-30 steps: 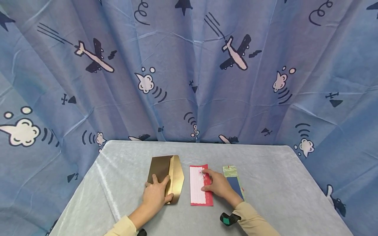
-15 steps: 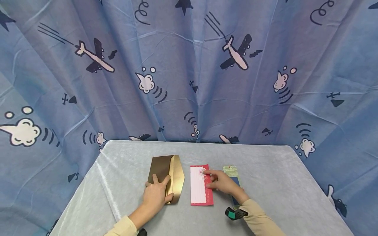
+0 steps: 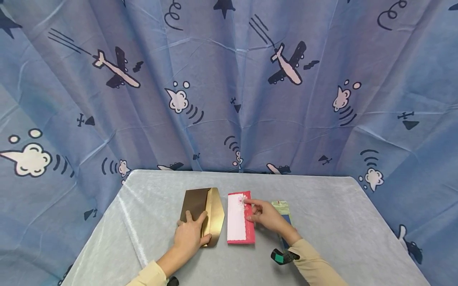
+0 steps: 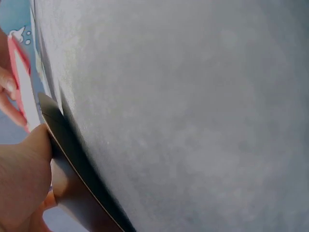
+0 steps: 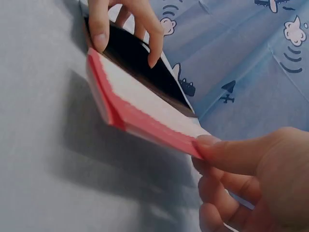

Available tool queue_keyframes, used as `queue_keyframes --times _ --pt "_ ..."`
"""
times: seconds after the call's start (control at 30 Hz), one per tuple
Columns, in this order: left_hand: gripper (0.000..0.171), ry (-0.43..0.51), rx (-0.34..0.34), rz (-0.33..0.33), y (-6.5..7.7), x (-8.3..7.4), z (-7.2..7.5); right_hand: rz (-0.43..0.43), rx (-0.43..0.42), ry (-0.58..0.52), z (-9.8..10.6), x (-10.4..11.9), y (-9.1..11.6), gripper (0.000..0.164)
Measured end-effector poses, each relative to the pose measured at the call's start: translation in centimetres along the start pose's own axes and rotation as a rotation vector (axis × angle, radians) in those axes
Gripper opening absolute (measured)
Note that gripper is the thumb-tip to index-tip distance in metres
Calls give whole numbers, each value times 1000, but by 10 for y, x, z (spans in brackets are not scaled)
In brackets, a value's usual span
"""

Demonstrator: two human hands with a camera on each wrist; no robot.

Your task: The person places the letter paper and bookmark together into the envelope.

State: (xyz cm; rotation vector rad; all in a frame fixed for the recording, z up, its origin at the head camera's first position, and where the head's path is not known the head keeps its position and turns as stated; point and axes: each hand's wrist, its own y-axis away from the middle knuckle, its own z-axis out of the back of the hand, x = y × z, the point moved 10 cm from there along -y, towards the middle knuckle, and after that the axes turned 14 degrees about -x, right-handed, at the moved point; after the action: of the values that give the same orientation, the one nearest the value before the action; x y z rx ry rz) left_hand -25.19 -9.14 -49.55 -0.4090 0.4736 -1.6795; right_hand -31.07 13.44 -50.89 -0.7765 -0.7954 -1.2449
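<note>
A gold envelope lies on the table with its pointed flap unfolded to the right. Across it my left hand rests with spread fingers, the thumb by the flap's crease. My right hand pinches the right edge of a red-and-white card, thumb on one face and fingers beneath. In the right wrist view the folded card is tilted and raised above the cloth, its shadow falling below. The left wrist view shows the envelope's edge and, beyond, the card.
Right of the card lies a flat green-and-blue item, partly hidden under my right forearm. A pale grey cloth covers the table. Behind it hangs a blue curtain printed with airplanes.
My right hand has shifted its hold to the card's right edge, then lifted the card off the table and moved it slightly left toward the envelope. The left hand stays put.
</note>
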Motion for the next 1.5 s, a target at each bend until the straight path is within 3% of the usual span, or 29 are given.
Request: queue_keyframes --times 0.3,0.77,1.1,1.5 --pt "72 27 17 10 -1 1 -1 59 -49 -6 -9 22 -15 57" --pt "73 70 58 30 -1 2 -4 90 -72 29 -38 39 -33 57" --pt "77 105 98 45 0 3 -7 110 -73 35 -52 40 -39 59" --pt "82 112 122 44 1 4 -10 75 -43 72 -64 38 -40 57"
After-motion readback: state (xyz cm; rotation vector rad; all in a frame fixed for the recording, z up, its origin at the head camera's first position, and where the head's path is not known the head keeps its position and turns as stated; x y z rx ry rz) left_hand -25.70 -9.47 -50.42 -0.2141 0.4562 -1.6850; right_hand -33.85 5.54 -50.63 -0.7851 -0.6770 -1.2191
